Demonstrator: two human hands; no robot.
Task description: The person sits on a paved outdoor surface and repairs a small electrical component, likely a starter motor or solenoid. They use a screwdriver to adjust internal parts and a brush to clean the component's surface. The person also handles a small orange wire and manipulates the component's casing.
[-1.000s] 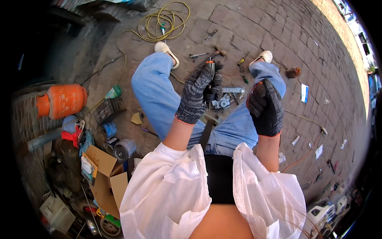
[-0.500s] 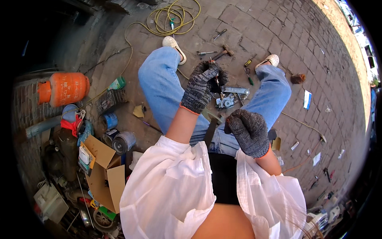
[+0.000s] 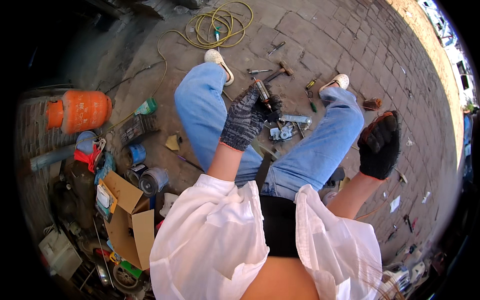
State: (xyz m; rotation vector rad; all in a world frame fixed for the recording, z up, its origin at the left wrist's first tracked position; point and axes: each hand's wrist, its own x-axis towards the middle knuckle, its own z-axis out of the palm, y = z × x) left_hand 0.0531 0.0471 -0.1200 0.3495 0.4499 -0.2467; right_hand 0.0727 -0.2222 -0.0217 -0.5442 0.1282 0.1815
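My left hand (image 3: 246, 119), in a grey knit glove, is closed around a slender cylindrical metal part (image 3: 262, 94) with an orange-brown tip, which stands tilted above the fingers. My right hand (image 3: 381, 145), gloved with a dark palm, is raised out to the right beyond my knee. Its fingers are curled in, and whatever they hold is too small to make out. A faint thin line seems to run from its side toward my left hand. Past my left hand, between my legs, lies a grey metal mechanism (image 3: 283, 131) with a flat arm (image 3: 296, 119).
On the brick paving ahead lie a hammer (image 3: 279, 71), screwdrivers (image 3: 311, 100) and a coiled yellow hose (image 3: 220, 25). A rusty brush-like cylinder (image 3: 372, 104) sits near my right hand. To the left are an orange gas cylinder (image 3: 82, 111), tins (image 3: 153, 180) and an open cardboard box (image 3: 145, 230).
My right hand has swung from near my lap outward to the right and up, turning its palm into view. My left hand has tilted, and the metal part now shows more plainly.
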